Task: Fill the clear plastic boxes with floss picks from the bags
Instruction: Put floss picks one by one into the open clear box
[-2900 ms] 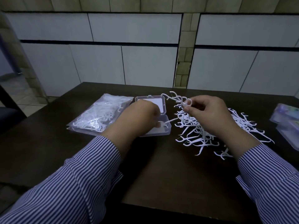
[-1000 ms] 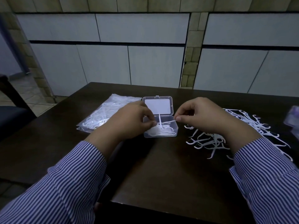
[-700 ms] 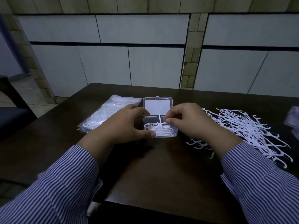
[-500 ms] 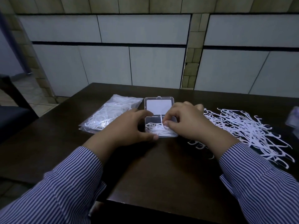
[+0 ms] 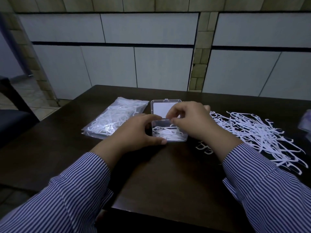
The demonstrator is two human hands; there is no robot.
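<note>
A small clear plastic box [image 5: 184, 140] sits open mid-table, its lid [image 5: 159, 108] lying flat behind it. Several white floss picks [image 5: 165, 134] lie inside. My left hand [image 5: 134, 133] grips the box's left side, thumb along the front wall. My right hand [image 5: 190, 121] hovers over the box's right half with curled fingers, thumb and forefinger pinching the end of a floss pick at the back edge. A clear bag of floss picks [image 5: 114, 120] lies left of the box. A loose pile of floss picks [image 5: 249, 130] spreads to the right.
A few stray picks [image 5: 204, 147] lie beside my right wrist. A purplish packet [image 5: 306, 122] shows at the right edge. A dark chair [image 5: 13, 121] stands left of the table. The tiled wall runs behind the table's far edge.
My right hand came from the loose pile to the box with a pick and lowered it in. My left hand shifted from placing a pick to gripping the box's side.
</note>
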